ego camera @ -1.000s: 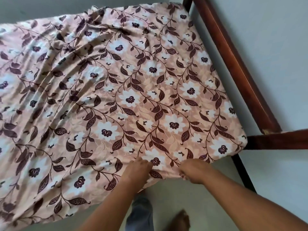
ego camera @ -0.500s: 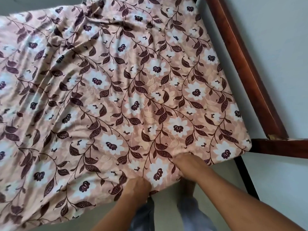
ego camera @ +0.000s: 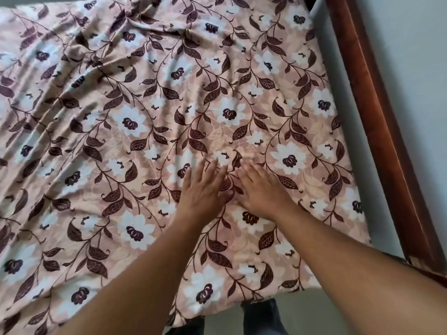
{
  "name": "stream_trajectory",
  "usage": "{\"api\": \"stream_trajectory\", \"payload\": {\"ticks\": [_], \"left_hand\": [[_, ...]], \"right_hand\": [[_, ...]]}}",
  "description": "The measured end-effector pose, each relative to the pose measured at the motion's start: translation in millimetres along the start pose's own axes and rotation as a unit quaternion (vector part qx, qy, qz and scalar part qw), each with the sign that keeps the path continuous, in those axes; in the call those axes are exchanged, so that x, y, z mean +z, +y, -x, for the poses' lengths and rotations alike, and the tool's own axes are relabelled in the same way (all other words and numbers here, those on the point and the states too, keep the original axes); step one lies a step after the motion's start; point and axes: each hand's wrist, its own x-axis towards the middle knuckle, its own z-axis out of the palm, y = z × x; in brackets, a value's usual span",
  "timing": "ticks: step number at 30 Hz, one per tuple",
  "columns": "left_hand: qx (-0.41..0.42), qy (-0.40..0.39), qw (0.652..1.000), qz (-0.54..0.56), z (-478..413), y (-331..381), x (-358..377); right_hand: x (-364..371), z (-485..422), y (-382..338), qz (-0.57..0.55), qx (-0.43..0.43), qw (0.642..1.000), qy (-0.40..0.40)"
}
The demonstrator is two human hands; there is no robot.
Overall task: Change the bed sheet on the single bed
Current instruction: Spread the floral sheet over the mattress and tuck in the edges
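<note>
A pink bed sheet (ego camera: 135, 97) with white flowers and dark brown leaves covers the mattress and fills most of the view. It lies smooth on the right and is wrinkled in long folds on the left and at the top. My left hand (ego camera: 202, 187) and my right hand (ego camera: 262, 189) lie side by side on top of the sheet near the middle, palms down with fingers straight and spread. Both forearms reach in from the bottom edge. Neither hand holds any cloth.
A dark red-brown wooden bed frame rail (ego camera: 377, 122) runs along the right side of the mattress. Beyond it is a pale wall (ego camera: 416, 56). My legs in dark trousers (ego camera: 263, 317) stand on a light floor at the bed's near edge.
Both hands have left the sheet's near edge, where they were gripping or tucking it, and moved forward onto the top of the bed, now flat and open. The view has moved closer over the mattress.
</note>
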Motion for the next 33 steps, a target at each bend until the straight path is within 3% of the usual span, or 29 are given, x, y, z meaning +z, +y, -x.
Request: {"api": "stream_trajectory", "payload": {"ticks": [3,6,12,15,19,24,28,33], "left_hand": [[0.031,-0.040,0.998,-0.043,-35,-15,-1],[-0.047,-0.039,0.996,-0.070,-20,-48,5],[-0.227,-0.078,0.969,0.051,30,-65,1],[-0.288,-0.008,0.954,0.080,-9,-44,-24],[-0.143,0.063,0.987,0.032,-117,-22,-54],[-0.034,0.070,0.996,-0.038,-224,-27,-71],[-0.087,0.105,0.989,-0.063,-213,-74,-60],[-0.144,0.103,0.983,-0.054,-155,-89,-61]], "right_hand": [[-5,-13,32,0.045,-0.061,0.997,-0.033],[-6,-17,61,0.067,-0.085,0.993,-0.055],[-35,-37,91,0.023,0.029,0.998,-0.047],[-58,-71,102,0.022,0.074,0.997,-0.010],[-78,-124,118,0.024,0.094,0.995,0.035],[-81,-169,125,0.020,0.124,0.989,0.082],[-68,-171,112,0.015,0.121,0.986,0.110],[-68,-160,81,0.024,0.075,0.995,0.055]]}}
